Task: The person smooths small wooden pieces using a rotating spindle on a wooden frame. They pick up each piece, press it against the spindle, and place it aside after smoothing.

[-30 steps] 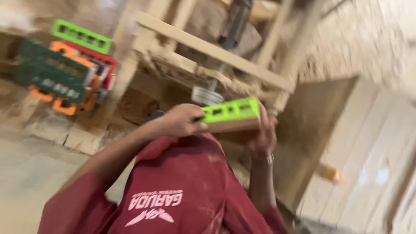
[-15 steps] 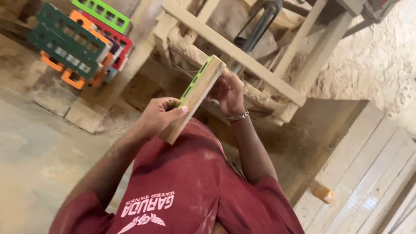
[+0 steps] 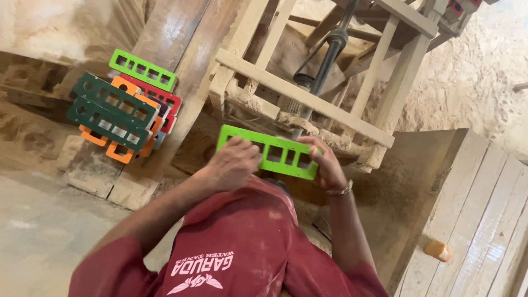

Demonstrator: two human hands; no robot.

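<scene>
The slotted frame (image 3: 268,152) is held between the left hand (image 3: 234,163) and the right hand (image 3: 327,165), one hand at each end, in front of the person's chest. Behind the frame stands a wooden stand (image 3: 308,99), and a metal shaft (image 3: 324,60) goes down through it. To the left of the stand, a stack of slotted frames (image 3: 124,107) leans against a wooden beam (image 3: 181,66). On the right lie wooden planks (image 3: 484,220), with a small cylinder (image 3: 438,251) beside them.

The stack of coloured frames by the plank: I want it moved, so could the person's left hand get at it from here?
Probably yes: the stack lies uncovered on that side, but the left hand is holding the green frame.
</scene>
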